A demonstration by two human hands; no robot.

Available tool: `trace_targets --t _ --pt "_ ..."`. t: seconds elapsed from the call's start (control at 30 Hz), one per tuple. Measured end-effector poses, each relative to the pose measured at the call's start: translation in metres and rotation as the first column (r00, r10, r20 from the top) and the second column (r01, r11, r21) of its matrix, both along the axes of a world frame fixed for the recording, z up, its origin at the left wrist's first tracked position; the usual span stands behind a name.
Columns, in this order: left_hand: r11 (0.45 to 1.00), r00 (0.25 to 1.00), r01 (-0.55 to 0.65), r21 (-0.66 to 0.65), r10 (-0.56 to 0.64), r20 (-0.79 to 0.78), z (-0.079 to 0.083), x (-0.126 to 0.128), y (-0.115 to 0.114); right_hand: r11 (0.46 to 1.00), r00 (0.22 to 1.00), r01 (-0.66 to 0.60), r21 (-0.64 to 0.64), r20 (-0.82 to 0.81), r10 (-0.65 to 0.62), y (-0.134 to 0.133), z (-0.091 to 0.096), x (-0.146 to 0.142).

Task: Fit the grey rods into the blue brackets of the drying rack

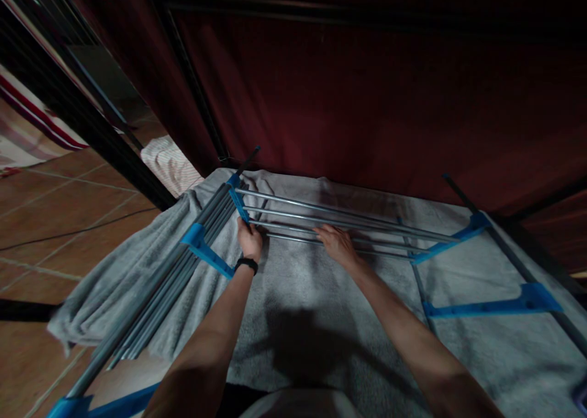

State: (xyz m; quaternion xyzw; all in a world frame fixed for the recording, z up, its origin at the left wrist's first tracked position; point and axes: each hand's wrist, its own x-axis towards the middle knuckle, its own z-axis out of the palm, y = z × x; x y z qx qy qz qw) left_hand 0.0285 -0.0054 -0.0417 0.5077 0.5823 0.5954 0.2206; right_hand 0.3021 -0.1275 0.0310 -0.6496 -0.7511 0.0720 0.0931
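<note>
A partly assembled rack of grey metal tubes and blue plastic brackets lies across a grey blanket (302, 296). Several thin metal rods (293, 215) span between a blue bracket (238, 205) at the left and another blue bracket (452, 244) at the right. My left hand (250, 239), with a black band at the wrist, is closed around the near rod's left end, beside the left bracket. Further right, my right hand (337, 245) holds the near rods with its fingers bent over them. Its fingertips are partly hidden.
Loose grey tubes (177, 277) lie bunched beside the left side tube. More blue brackets (495, 308) jut inward from the side tubes. Dark red fabric (367, 112) hangs behind the blanket. Left, a dark metal post (96, 106) rises over the tiled floor (41, 216), where a cable runs.
</note>
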Motion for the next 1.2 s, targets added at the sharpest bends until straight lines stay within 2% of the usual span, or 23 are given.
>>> trace_targets --t 0.23,0.57,0.8,0.97,1.2 --pt "0.999 0.999 -0.044 -0.002 0.044 -0.014 0.004 0.005 -0.005 1.000 1.000 -0.003 -0.004 0.003 0.003 0.000 0.002 0.002" --pt "0.999 1.000 -0.026 0.020 0.026 -0.001 0.003 0.008 -0.011 0.999 0.999 0.020 -0.037 -0.028 -0.021 0.001 0.003 0.003" --pt "0.999 0.999 0.030 0.037 -0.029 -0.017 -0.001 0.005 -0.009 1.000 0.990 0.020 0.021 0.141 -0.023 -0.002 0.003 -0.013" --pt "0.999 0.995 0.043 0.003 -0.043 -0.090 -0.005 0.006 -0.007 0.999 0.974 0.030 -0.027 0.224 -0.023 0.009 0.008 -0.025" --pt "0.999 0.991 0.001 -0.044 -0.007 -0.130 -0.005 0.011 -0.008 0.996 0.967 0.054 -0.071 0.253 -0.035 0.009 0.018 -0.027"
